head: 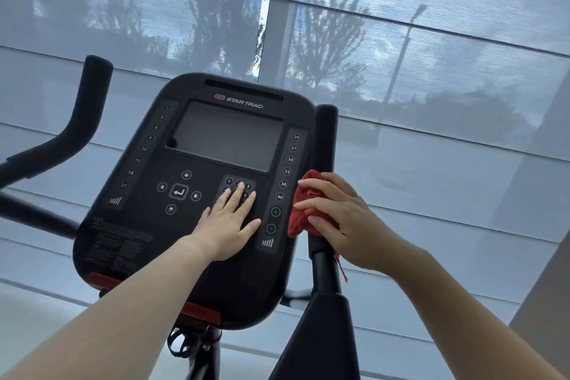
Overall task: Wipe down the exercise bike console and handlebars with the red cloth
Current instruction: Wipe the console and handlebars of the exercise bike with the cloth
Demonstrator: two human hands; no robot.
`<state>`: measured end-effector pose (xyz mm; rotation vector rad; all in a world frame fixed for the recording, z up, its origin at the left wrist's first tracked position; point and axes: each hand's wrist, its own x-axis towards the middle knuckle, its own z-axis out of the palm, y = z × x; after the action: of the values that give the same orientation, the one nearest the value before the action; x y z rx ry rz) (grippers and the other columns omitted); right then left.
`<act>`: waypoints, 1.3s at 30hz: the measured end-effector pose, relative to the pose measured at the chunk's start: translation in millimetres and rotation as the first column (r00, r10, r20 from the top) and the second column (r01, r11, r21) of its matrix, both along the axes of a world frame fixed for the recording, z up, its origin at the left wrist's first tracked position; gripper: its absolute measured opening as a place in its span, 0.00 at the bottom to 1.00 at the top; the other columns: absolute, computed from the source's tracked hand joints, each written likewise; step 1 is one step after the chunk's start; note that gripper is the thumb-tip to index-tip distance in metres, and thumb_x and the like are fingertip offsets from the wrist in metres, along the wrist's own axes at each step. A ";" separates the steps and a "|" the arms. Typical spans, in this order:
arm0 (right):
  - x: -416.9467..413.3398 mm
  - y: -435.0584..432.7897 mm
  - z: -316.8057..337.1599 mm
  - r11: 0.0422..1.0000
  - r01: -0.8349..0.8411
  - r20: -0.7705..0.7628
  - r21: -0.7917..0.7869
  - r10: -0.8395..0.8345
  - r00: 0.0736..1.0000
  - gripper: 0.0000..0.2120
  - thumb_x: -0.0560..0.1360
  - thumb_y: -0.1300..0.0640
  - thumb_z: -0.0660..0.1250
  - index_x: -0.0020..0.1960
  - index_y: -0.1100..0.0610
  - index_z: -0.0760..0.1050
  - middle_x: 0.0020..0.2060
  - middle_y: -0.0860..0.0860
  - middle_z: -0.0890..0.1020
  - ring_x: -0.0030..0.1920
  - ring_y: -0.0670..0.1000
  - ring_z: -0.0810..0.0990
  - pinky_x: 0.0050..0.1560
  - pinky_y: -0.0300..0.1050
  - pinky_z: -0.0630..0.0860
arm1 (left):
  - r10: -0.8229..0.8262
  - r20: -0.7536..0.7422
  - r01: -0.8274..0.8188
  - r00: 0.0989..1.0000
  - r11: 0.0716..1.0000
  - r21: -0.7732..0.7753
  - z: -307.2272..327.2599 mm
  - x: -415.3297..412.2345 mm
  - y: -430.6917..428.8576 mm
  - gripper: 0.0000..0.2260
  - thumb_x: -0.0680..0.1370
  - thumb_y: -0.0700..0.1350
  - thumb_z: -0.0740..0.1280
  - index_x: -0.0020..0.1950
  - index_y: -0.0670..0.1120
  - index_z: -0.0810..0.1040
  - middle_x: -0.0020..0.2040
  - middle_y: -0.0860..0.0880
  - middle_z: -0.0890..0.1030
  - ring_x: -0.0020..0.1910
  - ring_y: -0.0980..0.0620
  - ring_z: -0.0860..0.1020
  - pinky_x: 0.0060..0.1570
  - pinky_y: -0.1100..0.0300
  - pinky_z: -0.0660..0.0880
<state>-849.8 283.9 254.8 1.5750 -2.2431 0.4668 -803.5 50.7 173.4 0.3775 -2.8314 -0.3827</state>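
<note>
Indoors, shaded window (401, 40), black console (197, 225), red cloth (303, 203) on handlebar (325, 133)

Your left hand (229, 220) covers most of the number keypad (239, 191); only keys 1, 3 and 6 read. Your right hand (336, 219) hides much of the red cloth (303, 203) and the right handlebar (325, 139) beneath it. Fine print on the console (123, 241) is illegible. The left handlebar (77, 120) runs off frame.
</note>
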 end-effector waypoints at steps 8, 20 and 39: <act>-2.8 2.1 1.0 0.995 -0.085 0.084 -0.057 0.090 0.992 0.18 0.76 0.44 0.55 0.64 0.42 0.71 0.71 0.38 0.62 0.73 0.41 0.51 0.71 0.51 0.57 | -0.008 0.012 0.007 1.000 0.999 0.037 4.5 1.9 0.4 0.27 0.80 0.60 0.48 0.76 0.56 0.44 0.76 0.56 0.37 0.75 0.53 0.39 0.73 0.45 0.49; -22.5 26.4 19.8 0.863 -0.035 0.378 -0.504 0.256 0.890 0.20 0.74 0.60 0.59 0.62 0.43 0.71 0.64 0.36 0.70 0.65 0.36 0.67 0.61 0.39 0.68 | -0.129 -0.473 0.351 0.871 0.838 0.418 91.1 22.9 80.5 0.21 0.81 0.52 0.56 0.74 0.51 0.62 0.74 0.54 0.62 0.71 0.61 0.59 0.66 0.68 0.53; -107.3 7.2 80.2 0.787 -0.285 0.209 -0.547 0.458 0.864 0.17 0.78 0.61 0.61 0.63 0.46 0.72 0.63 0.39 0.72 0.63 0.35 0.69 0.60 0.40 0.72 | 0.224 -0.652 0.152 0.724 0.871 0.468 116.1 19.2 107.8 0.06 0.75 0.42 0.68 0.46 0.54 0.78 0.40 0.53 0.83 0.38 0.56 0.82 0.39 0.62 0.78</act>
<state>-957.1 291.1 335.0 1.7370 -1.7705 1.4054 -784.3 158.5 289.5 0.2962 -1.9472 -1.0157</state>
